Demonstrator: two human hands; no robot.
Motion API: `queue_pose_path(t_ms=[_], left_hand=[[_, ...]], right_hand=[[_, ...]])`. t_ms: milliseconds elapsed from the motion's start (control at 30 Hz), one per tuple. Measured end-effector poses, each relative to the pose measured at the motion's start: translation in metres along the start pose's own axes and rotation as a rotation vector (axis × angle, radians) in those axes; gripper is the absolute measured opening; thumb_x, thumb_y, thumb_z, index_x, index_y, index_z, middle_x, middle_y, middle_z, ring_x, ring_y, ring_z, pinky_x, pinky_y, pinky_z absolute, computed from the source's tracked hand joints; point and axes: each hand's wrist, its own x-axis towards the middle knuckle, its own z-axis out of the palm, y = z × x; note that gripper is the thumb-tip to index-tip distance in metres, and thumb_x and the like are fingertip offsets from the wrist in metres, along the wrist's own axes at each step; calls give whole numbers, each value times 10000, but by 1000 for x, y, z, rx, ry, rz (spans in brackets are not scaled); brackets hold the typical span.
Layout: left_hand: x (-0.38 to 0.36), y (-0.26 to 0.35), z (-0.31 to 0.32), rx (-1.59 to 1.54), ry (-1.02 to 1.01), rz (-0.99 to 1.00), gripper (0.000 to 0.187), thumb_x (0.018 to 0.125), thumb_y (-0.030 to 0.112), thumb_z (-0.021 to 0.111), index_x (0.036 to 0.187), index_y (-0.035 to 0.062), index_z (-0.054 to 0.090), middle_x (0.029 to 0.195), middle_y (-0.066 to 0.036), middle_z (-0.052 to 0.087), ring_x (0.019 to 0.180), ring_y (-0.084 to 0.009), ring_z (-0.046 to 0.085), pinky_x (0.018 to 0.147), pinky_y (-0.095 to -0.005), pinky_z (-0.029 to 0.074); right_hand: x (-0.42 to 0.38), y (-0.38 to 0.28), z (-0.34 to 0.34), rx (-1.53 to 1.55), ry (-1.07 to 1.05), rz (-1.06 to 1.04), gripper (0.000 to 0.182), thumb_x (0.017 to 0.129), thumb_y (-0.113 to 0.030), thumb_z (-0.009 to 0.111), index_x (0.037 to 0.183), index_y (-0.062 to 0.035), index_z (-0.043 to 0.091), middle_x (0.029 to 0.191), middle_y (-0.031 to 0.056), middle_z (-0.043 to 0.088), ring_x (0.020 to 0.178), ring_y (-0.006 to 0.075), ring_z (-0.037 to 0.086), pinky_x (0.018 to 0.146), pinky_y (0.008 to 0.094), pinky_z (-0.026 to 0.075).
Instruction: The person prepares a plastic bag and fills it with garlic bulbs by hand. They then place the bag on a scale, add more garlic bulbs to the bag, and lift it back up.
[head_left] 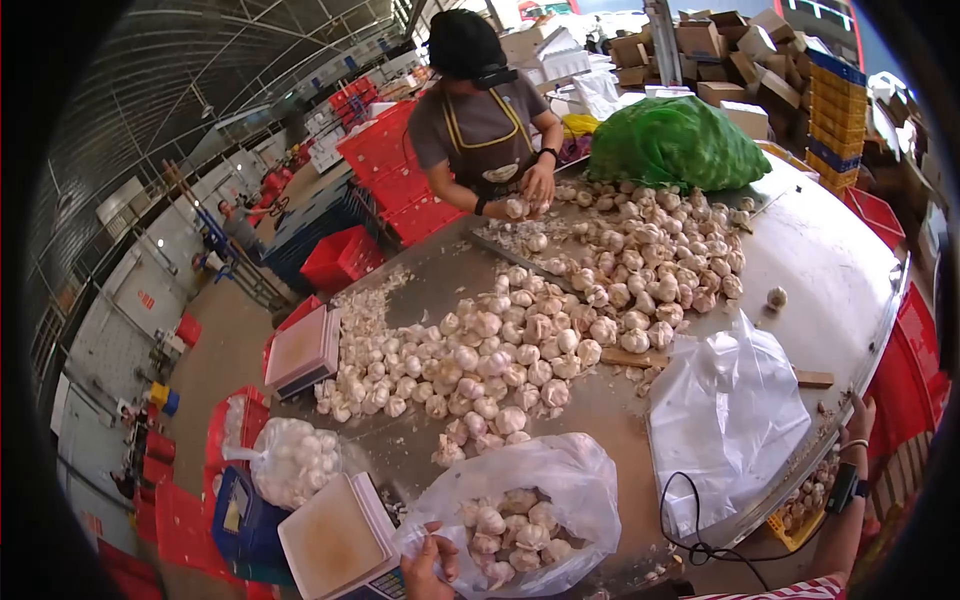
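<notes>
At the bottom, my left hand [430, 566] pinches the rim of a clear plastic bag [585, 490]. Several garlic bulbs [520, 535] lie inside that bag, whose mouth gapes upward. Far to the right, my right hand [858, 420] rests at the table's edge, fingers stretched out and holding nothing that I can see. Between my hands lies a flat stack of empty plastic bags [728, 420]. A big heap of loose garlic [480, 365] spreads over the metal table [625, 440] beyond the open bag.
A scale [338, 540] stands left of the bag, near a filled bag of garlic [297, 462]; another scale [303, 350] is farther back. Across the table a person [490, 130] handles garlic beside a green net sack [675, 143]. A wooden strip [635, 358] and black cable [700, 548] lie nearby.
</notes>
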Motion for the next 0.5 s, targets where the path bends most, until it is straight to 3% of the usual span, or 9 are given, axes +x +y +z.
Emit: queue_pose_path(t_ms=[33,67,100,133,200,233,300,333,500], left_hand=[[-6,8,-7,-55,-49,46,317,933,354,520,897,46,586,704,-22,547,485,-95,423,462,-220,351],[-5,2,-23,-203,72,121,354,928,265,540,1187,36,461,731,-62,557,413,-100,411,347,-248,309],[-15,9,-32,-240,25,143,375,916,241,548,1208,21,463,781,-76,558,527,-131,484,453,-258,369],[-21,14,-28,-230,172,202,365,895,241,572,1176,27,478,695,-60,516,426,-103,365,395,-242,285],[-37,26,-38,-278,283,198,362,903,227,555,1181,7,483,722,-34,515,433,-74,354,395,-218,282],[-44,30,-48,-242,227,284,365,944,215,489,1235,-1,445,724,-1,436,430,-46,314,370,-190,254],[-67,42,-72,-340,177,349,415,936,234,498,1253,-24,429,687,-4,442,421,-50,309,386,-194,248],[-77,50,-79,-391,110,388,418,944,237,485,1254,-34,414,682,-2,430,413,-51,300,381,-193,243],[-100,60,-101,-272,-58,437,497,939,268,524,1249,-90,374,711,-27,421,409,-53,327,358,-193,259]], right_hand=[[-13,-24,40,-63,13,-21,540,820,-297,647,1265,-56,458,1067,61,599,932,184,579,728,369,468],[-34,-52,90,-140,22,-39,557,830,-295,632,1295,-55,441,1090,64,600,956,184,571,748,341,463],[-46,-69,130,-190,-195,-89,541,842,-281,625,1304,-56,453,1137,71,590,1001,181,551,776,302,447],[-102,-113,188,-291,-368,-114,434,864,-257,611,1229,-42,520,1090,61,606,947,157,570,746,279,452],[-153,-125,268,-315,-786,-223,293,877,-167,617,1128,-21,574,991,37,632,839,110,587,681,224,449],[-175,-125,303,-352,-1015,-258,262,869,-119,628,1099,-2,581,987,47,632,854,118,591,715,241,472],[-209,-92,364,-508,-1298,-587,259,854,-103,643,1083,10,594,967,76,653,846,143,624,715,286,499],[-237,-91,392,-645,-1413,-625,281,817,-102,671,1070,1,603,946,104,659,829,196,643,727,320,516],[-303,-16,494,-932,-1525,-940,307,767,-119,648,1061,-46,600,1035,149,628,960,315,611,823,435,490]])
